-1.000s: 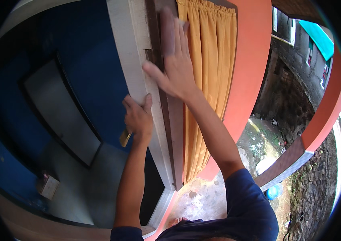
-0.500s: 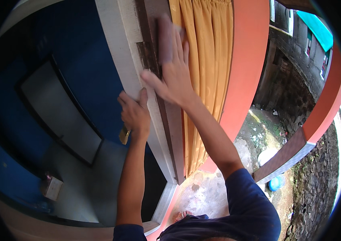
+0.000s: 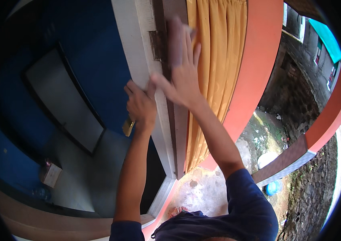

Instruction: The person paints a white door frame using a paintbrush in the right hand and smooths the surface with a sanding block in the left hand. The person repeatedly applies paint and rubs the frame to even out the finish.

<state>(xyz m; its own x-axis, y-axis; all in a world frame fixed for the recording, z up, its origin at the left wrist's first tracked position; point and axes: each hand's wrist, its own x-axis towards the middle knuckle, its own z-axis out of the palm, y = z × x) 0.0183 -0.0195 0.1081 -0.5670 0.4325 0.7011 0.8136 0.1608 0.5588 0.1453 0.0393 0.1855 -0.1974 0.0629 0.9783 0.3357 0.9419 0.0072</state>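
Observation:
My left hand point(image 3: 141, 105) is closed around a paintbrush point(image 3: 128, 127), whose yellowish end pokes out below the palm; the rest is hidden in the fingers. Its thumb rests against the pale edge of the wooden door frame point(image 3: 140, 42). Higher up, my right hand point(image 3: 185, 78) lies along the frame's brown face with fingers stretched upward. Under those fingers is a purplish-brown sheet point(image 3: 175, 44), looking like folded sandpaper, blurred and pressed to the wood. A dark recessed patch point(image 3: 157, 45) shows in the frame just left of it.
A yellow curtain point(image 3: 218, 72) hangs right of the frame, beside an orange wall point(image 3: 256, 52). Through the opening at left are a blue room, a leaning grey door panel point(image 3: 64, 100) and a small box point(image 3: 52, 176). Outside stand a tiled, orange-topped pillar point(image 3: 299, 150) and a blue bucket point(image 3: 273, 187).
The view has shifted, moving the frame, curtain and both hands somewhat right in the picture. Both hands keep nearly the same grip and place on the frame; the right one is still blurred.

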